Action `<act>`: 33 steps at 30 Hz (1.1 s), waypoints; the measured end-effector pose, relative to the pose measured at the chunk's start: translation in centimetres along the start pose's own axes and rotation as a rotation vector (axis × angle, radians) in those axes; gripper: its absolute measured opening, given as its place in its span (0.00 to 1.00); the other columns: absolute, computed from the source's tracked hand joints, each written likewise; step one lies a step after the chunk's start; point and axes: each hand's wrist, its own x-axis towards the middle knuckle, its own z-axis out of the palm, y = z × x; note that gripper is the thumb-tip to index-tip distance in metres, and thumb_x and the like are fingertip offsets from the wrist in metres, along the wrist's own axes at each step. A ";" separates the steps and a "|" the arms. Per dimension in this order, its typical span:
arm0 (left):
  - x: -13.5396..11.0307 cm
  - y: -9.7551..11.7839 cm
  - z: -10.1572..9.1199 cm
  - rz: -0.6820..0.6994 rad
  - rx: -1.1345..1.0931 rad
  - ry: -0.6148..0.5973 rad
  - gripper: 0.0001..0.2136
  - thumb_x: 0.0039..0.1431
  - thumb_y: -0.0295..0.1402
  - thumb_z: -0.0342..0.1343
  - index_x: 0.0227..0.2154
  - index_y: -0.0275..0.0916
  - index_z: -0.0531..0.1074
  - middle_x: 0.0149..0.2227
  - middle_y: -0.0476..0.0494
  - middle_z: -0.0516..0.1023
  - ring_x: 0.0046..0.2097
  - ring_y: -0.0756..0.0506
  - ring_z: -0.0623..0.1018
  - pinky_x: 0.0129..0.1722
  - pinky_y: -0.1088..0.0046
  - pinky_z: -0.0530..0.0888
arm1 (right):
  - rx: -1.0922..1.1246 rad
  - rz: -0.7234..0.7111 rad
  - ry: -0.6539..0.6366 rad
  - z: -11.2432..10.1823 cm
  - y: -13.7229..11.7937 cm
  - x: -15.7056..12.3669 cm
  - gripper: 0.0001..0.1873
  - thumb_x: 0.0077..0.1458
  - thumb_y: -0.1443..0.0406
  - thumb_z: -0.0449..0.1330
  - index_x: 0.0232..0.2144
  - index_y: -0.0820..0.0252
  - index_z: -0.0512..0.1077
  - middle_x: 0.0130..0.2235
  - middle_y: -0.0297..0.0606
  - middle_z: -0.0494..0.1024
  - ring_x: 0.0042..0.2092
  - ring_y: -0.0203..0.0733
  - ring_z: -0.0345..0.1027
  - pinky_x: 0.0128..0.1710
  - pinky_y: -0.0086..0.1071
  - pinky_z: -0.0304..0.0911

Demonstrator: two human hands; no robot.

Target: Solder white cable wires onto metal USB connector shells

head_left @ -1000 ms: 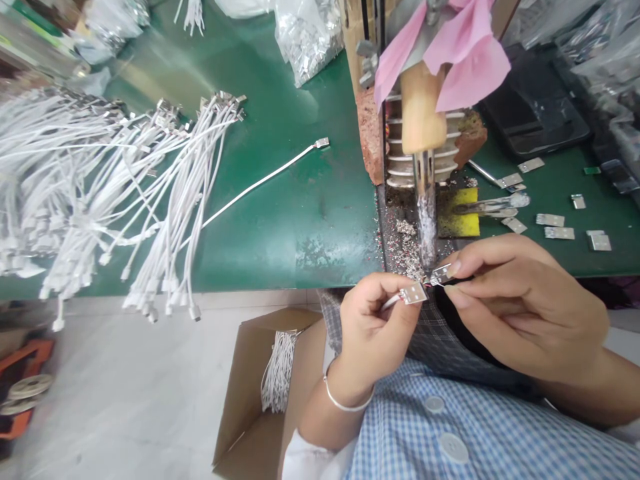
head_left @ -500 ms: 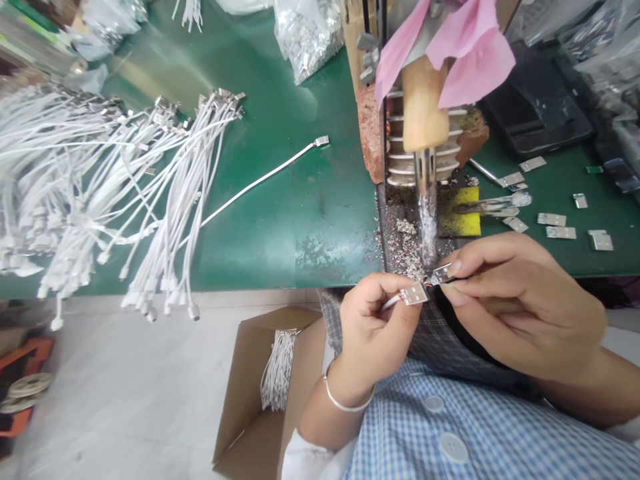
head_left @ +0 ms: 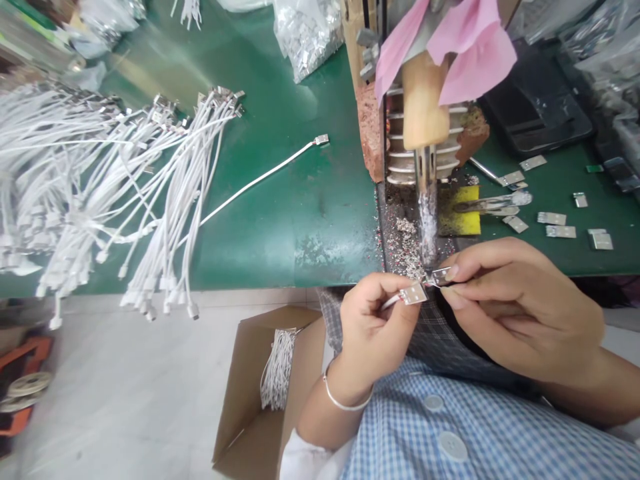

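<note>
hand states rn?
Left hand: closed, holding a white cable by its plug end.
Right hand: closed, pinching a metal connector.

Right of centre, the handle (head_left: 427,103) is smooth wood, the barrel (head_left: 426,170) shiny metal, dull and crusted lower down. Below, the held plugs (head_left: 414,293) are glossy metal. The surface (head_left: 265,230) is smooth, glossy; top centre, the bag (head_left: 311,40) is crinkled plastic; bottom centre, the box (head_left: 306,373) is matt cardboard.
</note>
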 end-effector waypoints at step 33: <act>0.0 0.3 0.3 -0.036 0.062 0.043 0.07 0.61 0.36 0.62 0.31 0.38 0.76 0.23 0.51 0.75 0.22 0.55 0.66 0.23 0.79 0.65 | 0.040 0.020 0.014 0.1 0.0 -0.1 0.12 0.52 0.77 0.61 0.33 0.56 0.69 0.36 0.36 0.74 0.37 0.37 0.72 0.34 0.33 0.74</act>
